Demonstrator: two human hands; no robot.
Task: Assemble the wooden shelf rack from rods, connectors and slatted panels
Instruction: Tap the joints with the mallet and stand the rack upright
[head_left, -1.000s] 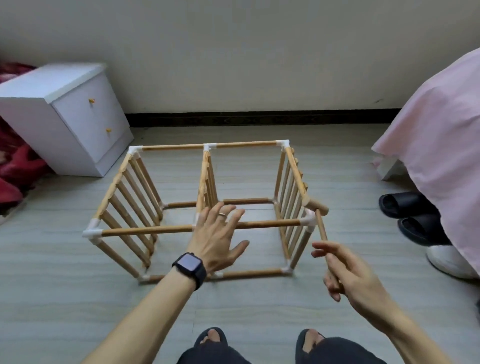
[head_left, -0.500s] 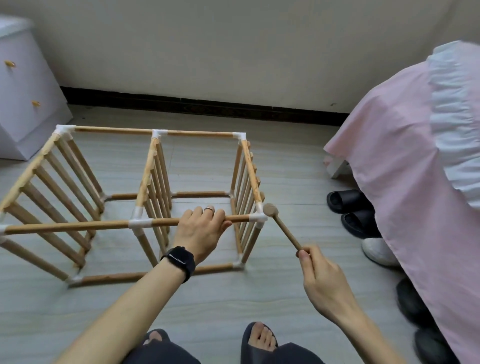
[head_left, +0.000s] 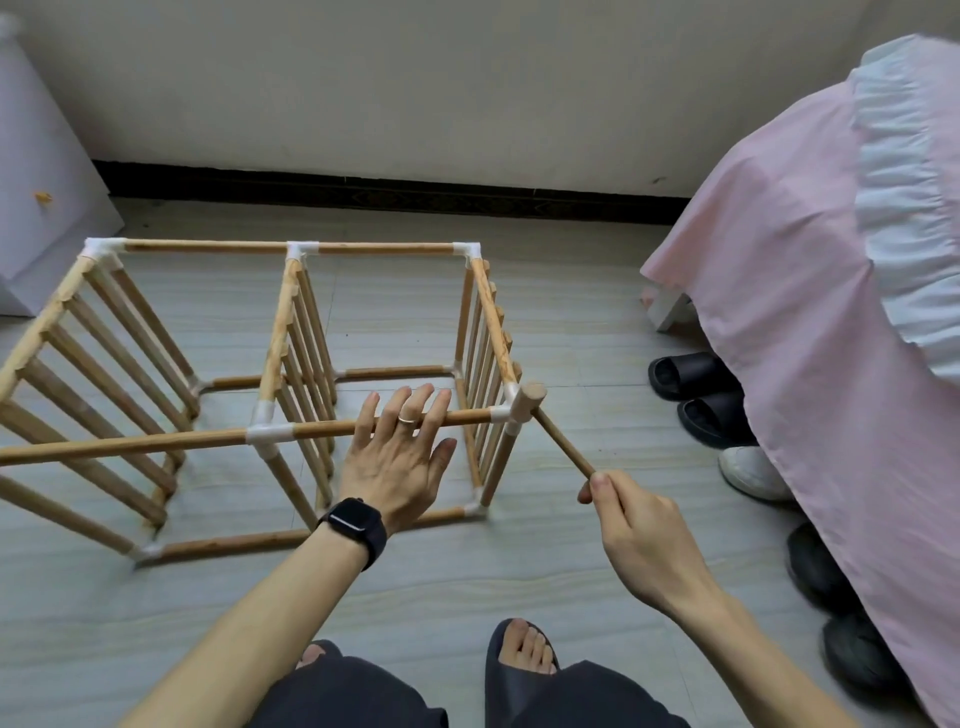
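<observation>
The wooden rack (head_left: 291, 332) lies on its side on the floor, three slatted panels joined by rods and white connectors. My left hand (head_left: 397, 457) rests flat on the near top rod (head_left: 332, 428), fingers straight over it. My right hand (head_left: 631, 519) grips the handle of a small wooden mallet (head_left: 545, 421). The mallet head touches the white corner connector (head_left: 506, 413) at the rack's near right top corner.
A bed with a pink cover (head_left: 831, 312) fills the right side, with black slippers (head_left: 701, 395) and a white shoe (head_left: 753, 473) at its foot. A white cabinet (head_left: 47, 208) stands at the left by the wall. My feet in dark sandals (head_left: 522, 654) are below.
The view has swung right, so the rack sits further left. My left hand's fingers have straightened over the rod. The mallet head stays at the corner connector.
</observation>
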